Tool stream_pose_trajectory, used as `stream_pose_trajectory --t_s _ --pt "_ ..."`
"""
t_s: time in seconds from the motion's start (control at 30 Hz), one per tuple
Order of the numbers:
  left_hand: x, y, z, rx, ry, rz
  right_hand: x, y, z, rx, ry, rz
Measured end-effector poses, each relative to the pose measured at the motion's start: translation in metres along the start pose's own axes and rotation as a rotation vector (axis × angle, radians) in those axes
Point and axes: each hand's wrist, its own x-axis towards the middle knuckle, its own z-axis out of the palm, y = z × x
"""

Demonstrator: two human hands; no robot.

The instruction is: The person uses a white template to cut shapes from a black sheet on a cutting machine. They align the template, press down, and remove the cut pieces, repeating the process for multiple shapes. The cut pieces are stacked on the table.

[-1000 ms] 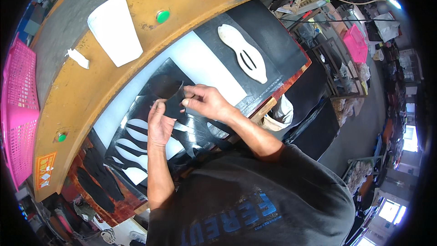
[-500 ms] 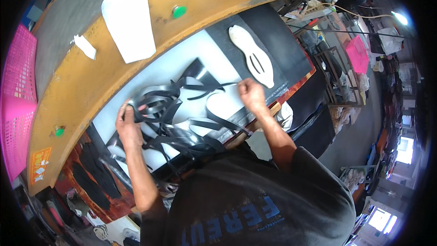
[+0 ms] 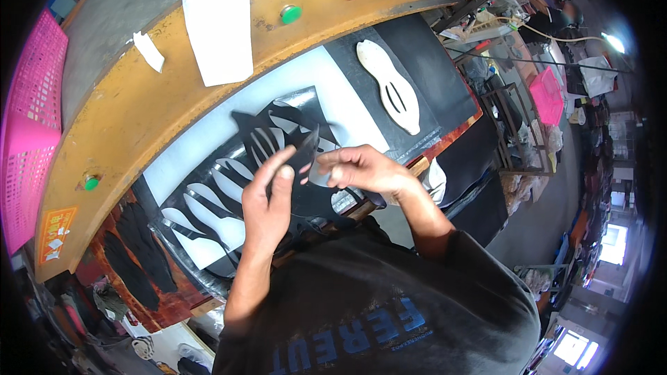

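In front of my body, my left hand (image 3: 267,198) holds a thin, dark, shiny cut piece (image 3: 310,144) between its fingers, tilted up over the work surface. Close on its right, my right hand (image 3: 365,170) has its fingers drawn together at the lower edge of that piece; what they pinch is hard to make out. Under both hands lies a black sheet (image 3: 246,151) with several long curved openings, through which a white board (image 3: 163,167) shows. To the right, a cream sole-shaped form (image 3: 390,90) with two slots rests on a dark mat.
A yellow machine beam (image 3: 132,97) arches across the far side, with a green button (image 3: 290,14) and a white paper (image 3: 221,24). Pink baskets stand at far left (image 3: 35,125) and far right (image 3: 547,95). Dark strips (image 3: 142,253) lie at lower left.
The tangle of black strips held between my hands is gone from the board, baring the flat cut-out sheet. My hands have come together, the left moving right and the right moving slightly left.
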Motion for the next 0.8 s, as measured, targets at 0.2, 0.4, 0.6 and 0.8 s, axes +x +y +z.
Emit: stream_pose_trajectory --t_s 0.2,0.4,0.6,0.8 --pt "0.025 -0.037 -0.015 -0.106 0.23 -0.119 0.039 0.022 0.044 -0.462 0.108 -0.089" --pt "0.068 0.046 -0.149 -0.286 0.709 0.113 0.019 0.066 0.043 -0.995 0.423 -0.014" --pt "0.0 0.043 -0.228 0.036 0.359 0.061 0.04 0.07 0.031 -0.851 0.435 0.127" --pt "-0.023 0.064 -0.212 -0.207 0.546 -0.065 0.071 0.062 0.015 -0.909 0.446 0.099"
